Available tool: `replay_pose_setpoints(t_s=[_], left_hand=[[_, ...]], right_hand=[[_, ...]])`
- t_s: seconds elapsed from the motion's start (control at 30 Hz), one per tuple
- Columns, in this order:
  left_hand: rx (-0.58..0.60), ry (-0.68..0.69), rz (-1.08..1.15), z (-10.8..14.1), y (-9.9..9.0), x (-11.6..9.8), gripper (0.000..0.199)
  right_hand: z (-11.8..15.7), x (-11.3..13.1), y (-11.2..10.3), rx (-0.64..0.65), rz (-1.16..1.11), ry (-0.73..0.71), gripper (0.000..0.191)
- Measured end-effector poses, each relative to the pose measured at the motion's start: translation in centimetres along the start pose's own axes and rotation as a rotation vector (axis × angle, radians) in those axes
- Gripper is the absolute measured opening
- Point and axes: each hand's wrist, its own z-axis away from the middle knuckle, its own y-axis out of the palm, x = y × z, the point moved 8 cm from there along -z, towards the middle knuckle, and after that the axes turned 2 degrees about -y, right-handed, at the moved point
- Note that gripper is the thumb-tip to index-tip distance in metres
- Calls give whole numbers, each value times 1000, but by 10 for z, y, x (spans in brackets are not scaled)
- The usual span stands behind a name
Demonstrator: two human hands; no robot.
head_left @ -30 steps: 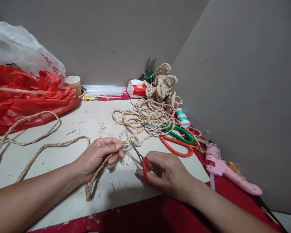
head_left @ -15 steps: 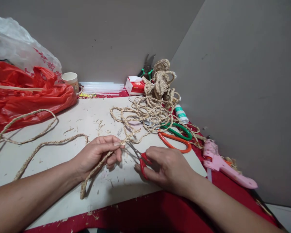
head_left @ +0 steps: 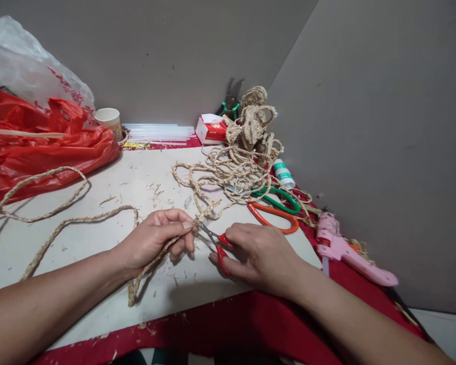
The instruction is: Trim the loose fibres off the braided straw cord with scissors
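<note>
My left hand (head_left: 165,235) pinches a braided straw rope (head_left: 152,263) close to its end, between thumb and fingers. The rope runs under the palm, bends near the wrist and trails off to the left over the white board (head_left: 110,304). My right hand (head_left: 262,256) grips small red-handled scissors (head_left: 222,248), thumb and fingers at the loops. Their blades meet the rope end just beyond my left fingertips; whether they are fully closed I cannot tell. A tangle of similar rope (head_left: 228,175) lies just beyond both hands.
Larger scissors with green and orange handles (head_left: 275,218) lie by the tangle. At right is a pink glue gun (head_left: 349,256). Behind stand a tissue pack (head_left: 211,129), clear glue sticks (head_left: 159,133), a paper cup (head_left: 109,121) and pruning shears (head_left: 231,104). A red bag (head_left: 41,157) fills the left.
The scissors have shifted slightly left, their blades now at the rope end by my left fingertips. My left hand keeps its pinch. The whole view has moved a little.
</note>
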Motion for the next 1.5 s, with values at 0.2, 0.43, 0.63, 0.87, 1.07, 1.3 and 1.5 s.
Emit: replay_pose_setpoints(t_s=[0.2, 0.43, 0.63, 0.87, 1.07, 1.3, 1.5], left_hand=[[-7, 16, -45, 1, 2, -1, 11], [-4, 32, -72, 1, 1, 0, 14], [-20, 34, -68, 2, 0, 1, 12], [-27, 40, -69, 2, -1, 2, 13], [-35, 48, -62, 2, -1, 1, 13], [-35, 60, -70, 2, 1, -1, 13], [-32, 41, -133, 2, 0, 2, 14]], right_hand=[[-4, 3, -3, -14, 64, 9, 20], [1, 1, -14, -60, 213, 1, 22], [1, 7, -14, -111, 204, -7, 23], [3, 7, -14, -165, 66, -13, 29], [2, 7, -13, -185, 0, -34, 26], [1, 6, -11, -158, -58, -3, 26], [2, 5, -12, -157, -148, 11, 31]])
